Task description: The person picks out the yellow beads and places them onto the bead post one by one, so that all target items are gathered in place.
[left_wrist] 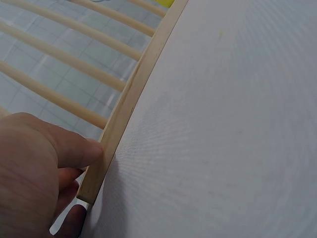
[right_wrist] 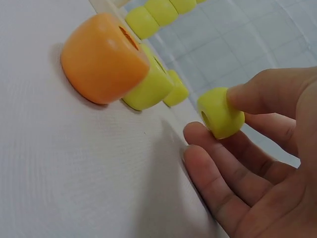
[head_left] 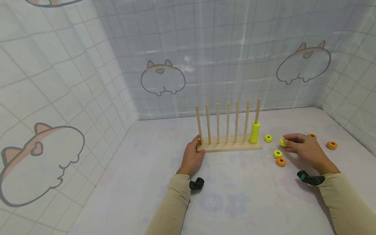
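A wooden peg rack (head_left: 229, 148) with several upright dowels stands on the table. Its rightmost dowel carries a stack of yellow beads (head_left: 254, 132); the other dowels are bare. My left hand (head_left: 192, 156) grips the left end of the base, thumb on the front edge (left_wrist: 121, 116) and fingers behind. To the right of the rack, my right hand (head_left: 305, 150) pinches a yellow bead (right_wrist: 220, 113) between thumb and fingers, its hole facing sideways. Two loose yellow beads (head_left: 268, 138) (head_left: 277, 154) lie between the rack and this hand.
Just in front of the nearer yellow bead lies an orange bead (head_left: 280, 162). Two more orange beads (head_left: 332, 145) (head_left: 312, 136) are beyond the right hand. A dark object (head_left: 296, 141) is partly hidden behind its fingers. Tile-patterned sheeting (head_left: 217, 58) walls the back and sides.
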`<act>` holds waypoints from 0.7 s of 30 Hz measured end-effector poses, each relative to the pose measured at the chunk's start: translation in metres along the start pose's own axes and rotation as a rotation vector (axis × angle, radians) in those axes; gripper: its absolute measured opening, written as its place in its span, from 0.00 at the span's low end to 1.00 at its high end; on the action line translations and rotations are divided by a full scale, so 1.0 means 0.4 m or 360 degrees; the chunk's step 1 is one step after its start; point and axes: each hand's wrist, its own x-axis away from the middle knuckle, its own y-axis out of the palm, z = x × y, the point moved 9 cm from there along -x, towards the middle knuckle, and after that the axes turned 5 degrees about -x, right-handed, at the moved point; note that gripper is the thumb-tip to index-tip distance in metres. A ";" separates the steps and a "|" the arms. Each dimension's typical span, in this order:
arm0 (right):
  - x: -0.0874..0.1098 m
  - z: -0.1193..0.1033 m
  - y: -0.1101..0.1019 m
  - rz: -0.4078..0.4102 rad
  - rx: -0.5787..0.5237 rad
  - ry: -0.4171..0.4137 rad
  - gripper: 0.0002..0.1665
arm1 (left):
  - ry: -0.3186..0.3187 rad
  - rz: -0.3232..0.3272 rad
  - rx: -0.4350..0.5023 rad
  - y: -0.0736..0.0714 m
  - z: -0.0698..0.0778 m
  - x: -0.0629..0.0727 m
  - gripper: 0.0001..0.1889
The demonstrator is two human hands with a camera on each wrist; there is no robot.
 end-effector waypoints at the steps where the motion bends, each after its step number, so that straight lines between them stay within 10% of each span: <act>1: 0.000 0.001 -0.002 0.0007 0.0001 0.0000 0.40 | 0.0002 -0.0002 0.0004 0.001 0.000 0.000 0.36; 21: 0.004 0.012 -0.003 0.0091 -0.0097 0.0058 0.42 | -0.0008 -0.0002 -0.0004 -0.002 0.001 0.004 0.35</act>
